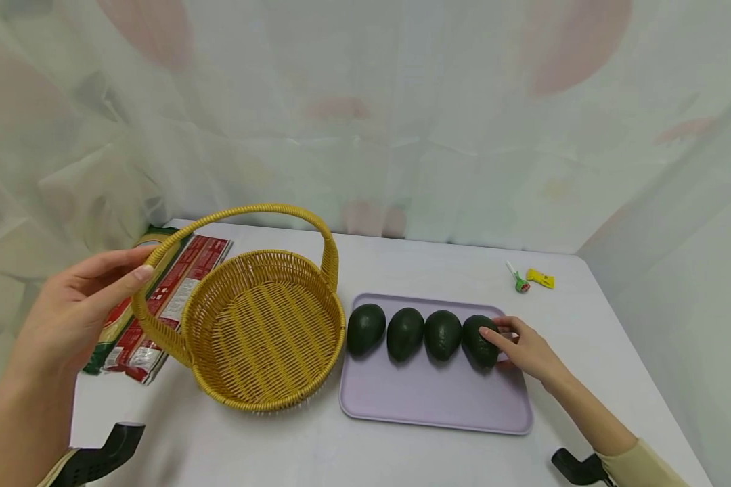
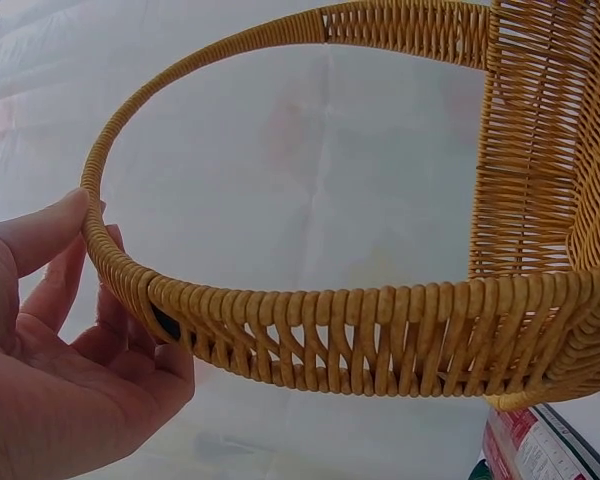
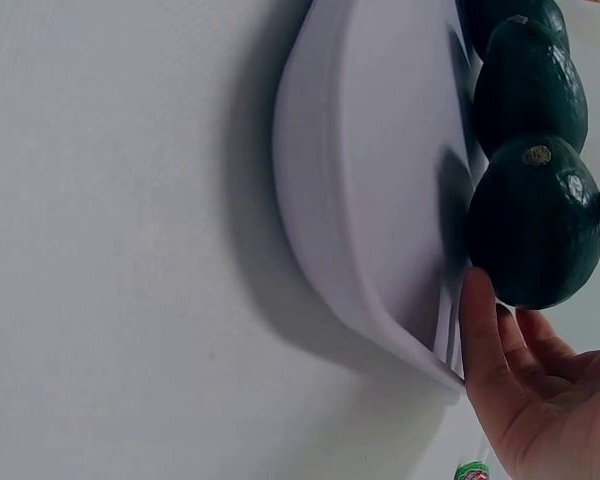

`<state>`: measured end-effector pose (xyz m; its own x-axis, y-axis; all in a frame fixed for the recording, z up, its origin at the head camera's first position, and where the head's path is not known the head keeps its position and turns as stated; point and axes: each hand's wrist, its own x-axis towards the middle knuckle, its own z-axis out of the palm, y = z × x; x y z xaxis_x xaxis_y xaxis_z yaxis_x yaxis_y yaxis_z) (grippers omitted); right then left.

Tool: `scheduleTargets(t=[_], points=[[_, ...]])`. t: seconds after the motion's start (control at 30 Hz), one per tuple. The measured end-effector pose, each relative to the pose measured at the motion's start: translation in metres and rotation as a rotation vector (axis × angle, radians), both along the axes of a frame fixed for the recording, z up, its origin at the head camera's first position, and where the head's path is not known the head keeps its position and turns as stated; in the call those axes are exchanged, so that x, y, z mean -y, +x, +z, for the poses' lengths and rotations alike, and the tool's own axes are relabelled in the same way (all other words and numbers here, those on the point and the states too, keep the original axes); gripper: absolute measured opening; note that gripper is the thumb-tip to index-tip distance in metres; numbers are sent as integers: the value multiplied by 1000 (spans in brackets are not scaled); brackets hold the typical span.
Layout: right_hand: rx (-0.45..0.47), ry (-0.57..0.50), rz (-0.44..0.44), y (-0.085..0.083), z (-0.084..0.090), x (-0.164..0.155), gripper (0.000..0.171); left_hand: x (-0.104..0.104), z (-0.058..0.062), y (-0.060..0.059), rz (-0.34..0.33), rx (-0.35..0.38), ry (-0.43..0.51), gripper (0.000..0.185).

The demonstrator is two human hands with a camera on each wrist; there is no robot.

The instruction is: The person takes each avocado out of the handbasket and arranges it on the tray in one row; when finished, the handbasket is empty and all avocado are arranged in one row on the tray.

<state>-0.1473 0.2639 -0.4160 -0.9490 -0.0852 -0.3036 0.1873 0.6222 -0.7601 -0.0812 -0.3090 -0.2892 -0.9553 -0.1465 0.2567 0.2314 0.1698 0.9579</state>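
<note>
My left hand (image 1: 76, 304) pinches the arched handle of a yellow woven basket (image 1: 262, 399) between thumb and fingers. In the left wrist view, the handle (image 2: 310, 340) curves away from the fingertips toward the basket's wall. No contents show inside the basket. To its right, several dark green avocados stand in a row on a pale purple tray (image 1: 426, 406). Around the rightmost avocado (image 1: 478, 341) my right hand (image 1: 526, 348) has its thumb and fingers. The right wrist view shows fingertips against the underside of that avocado (image 3: 535, 225), close by the tray's corner.
Red and green printed packets (image 1: 179, 291) lie behind and left of the basket, partly hidden by the handle and hand. A green-wrapped lollipop (image 1: 520, 284) and a yellow-wrapped candy (image 1: 540, 278) lie at the back right. Pale curtains hang along the white table's (image 1: 280, 453) back.
</note>
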Motion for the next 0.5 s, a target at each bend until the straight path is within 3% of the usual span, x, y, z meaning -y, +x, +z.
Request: scheduleTargets(t=[0.37, 0.43, 0.5], points=[[-48, 45, -8, 3, 1, -3, 72, -4, 1, 0, -7, 0, 29, 32], [-88, 68, -6, 3, 2, -3, 71, -9, 3, 3, 35, 1, -4, 32], [-174, 108, 3, 3, 3, -4, 67, -21, 8, 9, 156, -52, -158, 34]])
